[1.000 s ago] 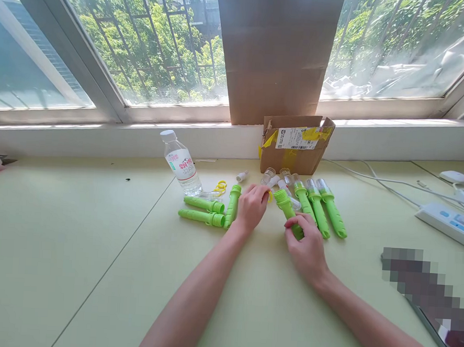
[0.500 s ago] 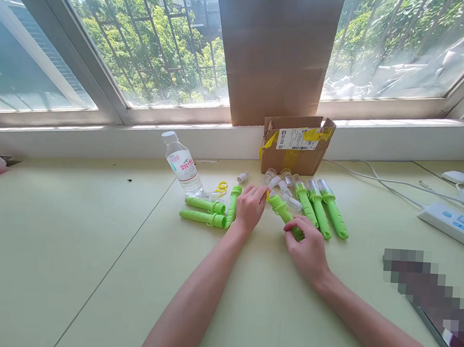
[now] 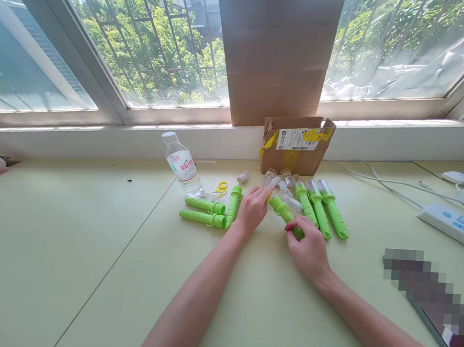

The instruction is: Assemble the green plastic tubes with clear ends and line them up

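Note:
My right hand [image 3: 309,250] grips the lower end of a green ribbed tube [image 3: 285,212] lying on the pale green table [image 3: 93,249]. My left hand [image 3: 252,209] reaches to the tube's threaded top, fingertips pinched on a small yellow piece I can barely see. Three green tubes with clear caps [image 3: 321,209] lie in a row just right of the held one. Three uncapped green tubes [image 3: 209,212] lie left of my left hand. Small clear caps [image 3: 270,176] and a white piece [image 3: 242,177] lie behind.
A water bottle [image 3: 180,165] stands at the back left beside yellow rings [image 3: 220,187]. An open cardboard box [image 3: 295,144] leans by the window sill. A power strip [image 3: 448,222] with cables sits right. A blurred flat device [image 3: 429,290] lies near right.
The green tube's top has tipped left and down toward the table. My left fingers have stretched toward its threaded end. My right hand has stayed in place.

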Action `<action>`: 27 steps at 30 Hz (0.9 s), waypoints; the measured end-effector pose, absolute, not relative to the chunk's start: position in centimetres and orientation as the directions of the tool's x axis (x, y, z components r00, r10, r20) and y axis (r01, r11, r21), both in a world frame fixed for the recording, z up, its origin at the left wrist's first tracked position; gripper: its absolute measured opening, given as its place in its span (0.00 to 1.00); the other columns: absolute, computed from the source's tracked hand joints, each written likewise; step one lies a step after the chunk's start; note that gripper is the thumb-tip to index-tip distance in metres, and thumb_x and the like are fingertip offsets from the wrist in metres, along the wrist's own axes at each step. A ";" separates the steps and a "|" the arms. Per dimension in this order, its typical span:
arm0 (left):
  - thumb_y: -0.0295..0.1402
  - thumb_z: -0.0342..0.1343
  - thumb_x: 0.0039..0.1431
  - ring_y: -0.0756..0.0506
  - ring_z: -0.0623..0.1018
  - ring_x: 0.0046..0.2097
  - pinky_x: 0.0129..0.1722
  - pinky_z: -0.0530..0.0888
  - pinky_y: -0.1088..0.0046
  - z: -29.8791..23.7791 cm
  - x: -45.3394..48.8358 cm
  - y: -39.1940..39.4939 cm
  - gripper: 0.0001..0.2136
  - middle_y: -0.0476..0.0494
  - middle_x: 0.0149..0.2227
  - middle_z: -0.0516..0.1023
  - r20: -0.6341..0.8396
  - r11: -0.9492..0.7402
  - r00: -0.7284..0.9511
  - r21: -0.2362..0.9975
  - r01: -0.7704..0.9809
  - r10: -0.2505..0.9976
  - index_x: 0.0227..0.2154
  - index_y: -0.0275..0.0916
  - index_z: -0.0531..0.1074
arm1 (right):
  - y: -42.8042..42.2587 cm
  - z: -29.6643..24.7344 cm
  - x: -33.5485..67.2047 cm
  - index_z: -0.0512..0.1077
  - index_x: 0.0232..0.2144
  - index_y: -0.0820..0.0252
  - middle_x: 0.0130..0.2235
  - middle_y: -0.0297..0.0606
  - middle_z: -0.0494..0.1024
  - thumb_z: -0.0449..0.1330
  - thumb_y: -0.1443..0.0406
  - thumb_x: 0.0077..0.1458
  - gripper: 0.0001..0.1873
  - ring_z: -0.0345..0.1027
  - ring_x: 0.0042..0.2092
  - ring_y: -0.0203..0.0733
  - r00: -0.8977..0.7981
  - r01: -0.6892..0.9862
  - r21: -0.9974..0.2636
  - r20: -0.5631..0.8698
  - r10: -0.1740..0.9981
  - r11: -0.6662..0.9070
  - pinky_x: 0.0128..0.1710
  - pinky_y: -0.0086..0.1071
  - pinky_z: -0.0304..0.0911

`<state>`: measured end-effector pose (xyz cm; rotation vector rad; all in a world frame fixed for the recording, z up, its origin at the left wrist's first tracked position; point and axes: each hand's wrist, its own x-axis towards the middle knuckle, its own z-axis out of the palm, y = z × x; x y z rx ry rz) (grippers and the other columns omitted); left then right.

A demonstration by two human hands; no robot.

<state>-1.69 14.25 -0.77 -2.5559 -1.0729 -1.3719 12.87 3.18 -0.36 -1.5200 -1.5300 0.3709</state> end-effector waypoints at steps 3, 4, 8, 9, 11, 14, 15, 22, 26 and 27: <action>0.18 0.41 0.58 0.44 0.74 0.45 0.42 0.73 0.67 -0.3 -1.3 13.8 0.19 0.41 0.41 0.78 0.714 -0.788 0.433 0.271 0.553 0.550 0.47 0.39 0.70 | 3.2 -0.3 12.9 0.68 0.25 0.57 0.33 0.36 0.73 0.53 0.68 0.48 0.05 0.67 0.33 0.42 0.196 0.621 -0.763 0.373 0.907 0.180 0.35 0.34 0.60; 0.18 0.42 0.57 0.44 0.74 0.46 0.43 0.73 0.67 -0.2 -1.0 13.6 0.20 0.41 0.41 0.78 0.701 -0.790 0.442 0.292 0.539 0.560 0.47 0.39 0.70 | 3.2 -0.3 13.0 0.68 0.25 0.57 0.32 0.35 0.73 0.53 0.68 0.48 0.04 0.67 0.33 0.42 0.209 0.615 -0.770 0.370 0.905 0.173 0.35 0.34 0.60; 0.21 0.43 0.59 0.46 0.76 0.43 0.43 0.73 0.68 0.0 -0.1 13.0 0.17 0.42 0.40 0.78 0.669 -0.717 0.305 0.510 0.476 0.678 0.48 0.40 0.69 | 3.3 -0.3 13.1 0.68 0.25 0.57 0.32 0.35 0.73 0.54 0.68 0.47 0.04 0.67 0.33 0.41 0.242 0.592 -0.788 0.372 0.896 0.167 0.35 0.33 0.60; 0.24 0.44 0.60 0.47 0.76 0.40 0.40 0.73 0.69 0.0 0.0 12.9 0.16 0.43 0.39 0.78 0.650 -0.681 0.255 0.569 0.460 0.716 0.48 0.40 0.68 | 3.3 -0.3 13.1 0.68 0.25 0.57 0.31 0.35 0.72 0.54 0.68 0.47 0.04 0.67 0.34 0.41 0.239 0.591 -0.788 0.377 0.895 0.174 0.35 0.33 0.60; 0.28 0.46 0.61 0.48 0.76 0.33 0.34 0.72 0.71 0.1 0.1 12.8 0.12 0.45 0.32 0.77 0.590 -0.595 0.163 0.678 0.431 0.791 0.46 0.39 0.69 | 3.4 -0.3 13.1 0.68 0.25 0.57 0.31 0.35 0.72 0.53 0.68 0.47 0.04 0.67 0.34 0.42 0.232 0.591 -0.784 0.390 0.891 0.189 0.35 0.33 0.60; 0.34 0.51 0.58 0.51 0.72 0.24 0.26 0.68 0.75 0.5 0.2 12.8 0.06 0.50 0.23 0.72 0.442 -0.447 0.089 0.840 0.309 0.893 0.36 0.39 0.69 | 3.4 -0.4 13.1 0.68 0.26 0.57 0.31 0.36 0.73 0.53 0.68 0.47 0.04 0.67 0.34 0.42 0.229 0.597 -0.777 0.406 0.885 0.202 0.35 0.33 0.61; 0.35 0.52 0.58 0.52 0.71 0.23 0.24 0.67 0.76 0.6 0.3 12.8 0.06 0.50 0.23 0.71 0.381 -0.392 0.091 0.888 0.241 0.920 0.34 0.38 0.69 | 3.4 -0.4 13.1 0.68 0.26 0.57 0.31 0.36 0.73 0.53 0.68 0.47 0.04 0.67 0.34 0.42 0.226 0.600 -0.773 0.408 0.885 0.204 0.35 0.34 0.61; 0.42 0.52 0.56 0.50 0.74 0.26 0.21 0.69 0.77 1.0 0.5 12.6 0.13 0.47 0.27 0.72 0.163 -0.154 0.193 0.986 -0.060 0.968 0.32 0.36 0.71 | 3.5 -0.5 13.1 0.68 0.26 0.56 0.33 0.38 0.73 0.51 0.68 0.49 0.05 0.68 0.35 0.44 0.185 0.634 -0.741 0.422 0.888 0.221 0.35 0.35 0.62; 0.43 0.53 0.56 0.48 0.74 0.30 0.22 0.69 0.76 1.0 0.5 12.4 0.15 0.43 0.31 0.75 0.196 -0.197 0.213 0.980 -0.017 0.957 0.35 0.36 0.74 | 3.4 -0.5 13.1 0.69 0.27 0.56 0.35 0.37 0.74 0.51 0.69 0.50 0.07 0.68 0.34 0.42 0.173 0.664 -0.720 0.412 0.895 0.202 0.35 0.35 0.62; 0.43 0.53 0.56 0.48 0.74 0.32 0.22 0.70 0.76 1.1 0.5 12.4 0.14 0.43 0.32 0.75 0.201 -0.206 0.211 0.979 -0.001 0.957 0.36 0.37 0.74 | 3.4 -0.5 13.1 0.70 0.28 0.56 0.36 0.37 0.74 0.51 0.69 0.51 0.08 0.69 0.34 0.42 0.166 0.671 -0.714 0.410 0.897 0.203 0.35 0.35 0.62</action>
